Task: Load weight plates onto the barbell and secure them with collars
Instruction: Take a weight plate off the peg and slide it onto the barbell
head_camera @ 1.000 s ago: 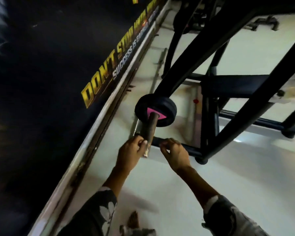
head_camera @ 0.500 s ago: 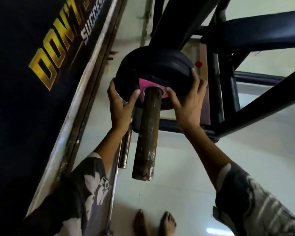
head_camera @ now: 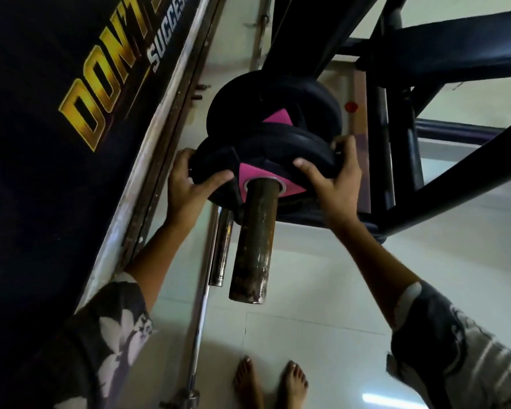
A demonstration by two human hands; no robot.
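A dark banner with gold lettering fills the left side. Next to it the left hand clasps the left rim of the near plate, fingers curled over its edge. A thinner bar lies on the floor just below. The near plate is threaded on the rusty barbell sleeve, whose long axis runs from its free end in the foreground up and away toward the far plate just behind. The right hand grips the plate's right rim. The black rack frame stands beyond.
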